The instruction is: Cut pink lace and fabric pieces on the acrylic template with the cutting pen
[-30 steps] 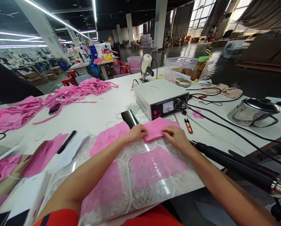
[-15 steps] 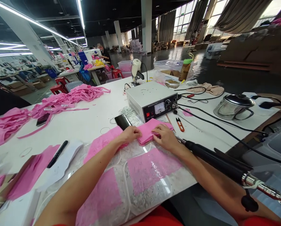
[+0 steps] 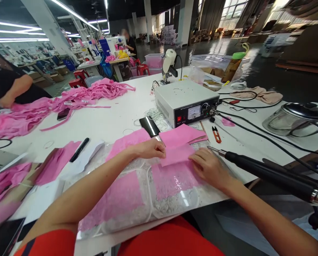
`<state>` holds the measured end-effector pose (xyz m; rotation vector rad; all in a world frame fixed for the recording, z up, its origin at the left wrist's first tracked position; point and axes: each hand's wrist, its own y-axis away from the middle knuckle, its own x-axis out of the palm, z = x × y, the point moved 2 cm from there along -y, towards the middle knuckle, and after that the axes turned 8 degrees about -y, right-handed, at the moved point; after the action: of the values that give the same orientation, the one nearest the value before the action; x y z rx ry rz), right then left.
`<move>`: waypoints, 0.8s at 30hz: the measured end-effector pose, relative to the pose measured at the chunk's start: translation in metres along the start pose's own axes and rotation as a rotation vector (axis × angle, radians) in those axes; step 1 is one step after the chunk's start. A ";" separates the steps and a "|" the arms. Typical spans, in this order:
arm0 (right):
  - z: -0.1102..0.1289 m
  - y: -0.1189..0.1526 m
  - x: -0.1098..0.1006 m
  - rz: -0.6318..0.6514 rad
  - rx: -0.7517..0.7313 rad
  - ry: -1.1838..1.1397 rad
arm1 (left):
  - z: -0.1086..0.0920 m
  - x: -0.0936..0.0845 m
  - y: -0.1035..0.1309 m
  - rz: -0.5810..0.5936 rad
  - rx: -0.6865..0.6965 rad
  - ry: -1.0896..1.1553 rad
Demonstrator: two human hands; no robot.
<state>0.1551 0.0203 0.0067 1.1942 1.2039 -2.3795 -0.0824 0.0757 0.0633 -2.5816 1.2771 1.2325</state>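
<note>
Between my two hands a single pink fabric piece (image 3: pixel 178 155) is held out over the clear plastic template (image 3: pixel 148 188). My left hand (image 3: pixel 154 148) pinches its left edge, fingers closed. At the piece's right edge, my right hand (image 3: pixel 207 164) has thumb and fingers closed on the cloth. Just behind lies a stack of pink fabric pieces (image 3: pixel 184 135). Pink cloth shows through the template's rounded panels. A black phone-like slab (image 3: pixel 149 126) rests beside the stack. To the right of my right hand is a black-handled tool with a metal tip (image 3: pixel 265 172).
A metal control box (image 3: pixel 187 103) with a dial stands behind the stack, its cables running right. Orange thread snips (image 3: pixel 216 135) and a lidded glass mug (image 3: pixel 294 119) lie to the right. A pink fabric heap (image 3: pixel 95 92), a marker (image 3: pixel 79 150) and another person's arm (image 3: pixel 17 89) are left.
My hands have come off the stack, bringing one pink piece toward me over the template. My right hand has shifted right. The view has turned left, and a person's arm now shows at the far left.
</note>
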 end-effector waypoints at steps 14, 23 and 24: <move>0.038 0.029 -0.007 0.098 -0.247 -0.037 | -0.016 0.045 0.040 0.118 0.033 -0.234; 0.027 0.047 -0.018 0.077 -0.043 -0.036 | -0.020 0.054 0.045 0.098 0.089 -0.483; 0.025 0.050 -0.019 0.070 -0.011 -0.041 | -0.021 0.054 0.045 0.103 0.091 -0.499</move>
<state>0.1782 -0.0335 0.0009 1.1582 1.1423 -2.3317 -0.0803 0.0030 0.0566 -1.9811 1.3210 1.6508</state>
